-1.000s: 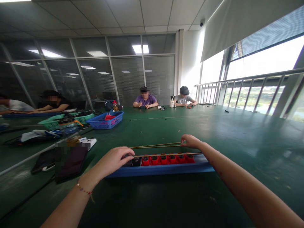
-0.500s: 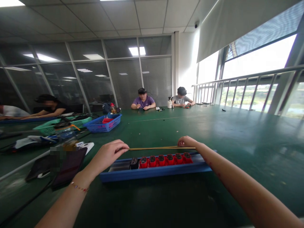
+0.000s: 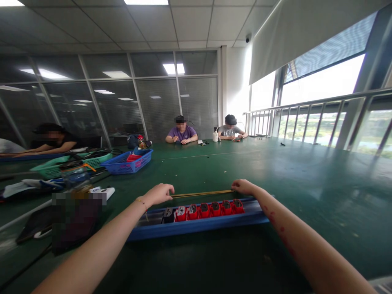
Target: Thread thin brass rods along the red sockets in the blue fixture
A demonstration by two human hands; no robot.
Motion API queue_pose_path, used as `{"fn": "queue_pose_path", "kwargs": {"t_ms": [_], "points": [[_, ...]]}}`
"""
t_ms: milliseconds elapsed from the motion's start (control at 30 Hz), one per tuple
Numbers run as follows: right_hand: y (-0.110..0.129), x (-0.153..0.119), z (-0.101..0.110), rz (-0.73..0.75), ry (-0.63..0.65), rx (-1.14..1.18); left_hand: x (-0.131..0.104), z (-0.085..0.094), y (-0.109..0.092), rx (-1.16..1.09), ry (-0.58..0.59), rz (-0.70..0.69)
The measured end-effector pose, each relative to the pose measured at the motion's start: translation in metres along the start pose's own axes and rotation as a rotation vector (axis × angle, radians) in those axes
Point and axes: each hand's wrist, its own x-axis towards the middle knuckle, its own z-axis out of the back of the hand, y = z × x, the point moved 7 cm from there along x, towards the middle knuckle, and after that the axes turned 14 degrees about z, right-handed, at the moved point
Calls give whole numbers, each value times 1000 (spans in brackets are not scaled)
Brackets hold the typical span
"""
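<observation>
Two thin yellowish sticks (image 3: 202, 193) lie nearly level above the far edge of a long blue tray (image 3: 199, 229). My left hand (image 3: 159, 193) is closed on their left end with a pinch. At their right end my right hand (image 3: 244, 186) pinches them, its fingers partly hidden behind the hand. Inside the tray stands a row of several red blocks (image 3: 204, 210) with dark tops, the left ones looking greyer. One black block (image 3: 168, 215) stands at the row's left end.
Left on the green table (image 3: 275, 163) are a blue basket (image 3: 127, 164) with red items, a green basket (image 3: 50, 168), a jar (image 3: 76, 179) and dark flat devices (image 3: 35, 220). Several people sit round the table, two of them across it.
My left hand has moved right and my right hand's grip now sits at the sticks' right end, which earlier stuck out past it. The view has turned slightly.
</observation>
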Motion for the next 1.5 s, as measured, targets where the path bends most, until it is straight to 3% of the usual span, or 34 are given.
{"fn": "queue_pose_path", "kwargs": {"t_ms": [133, 333, 633, 800, 1067, 1167, 1300, 1400, 1500], "points": [[5, 1, -2, 34, 8, 12, 12, -10, 3, 75, 1, 15], [14, 1, -5, 130, 34, 23, 16, -9, 3, 179, -6, 7], [37, 1, 4, 237, 56, -151, 22, -16, -4, 243, 51, 42], [39, 1, 3, 200, 63, -195, 11, -1, -16, 194, -11, 19], [31, 7, 8, 142, 33, -171, -34, 34, -28, 172, -247, 36], [37, 2, 29, 123, -42, -141, -51, 39, -22, 125, -307, 63], [61, -21, 61, 172, -324, 118, -68, 44, -18, 68, -372, 71], [71, -42, 67, 141, -471, 273, -78, 46, -24, 87, -375, 31], [76, -56, 62, 110, -509, 232, -88, 48, -33, 116, -369, 9]]}}
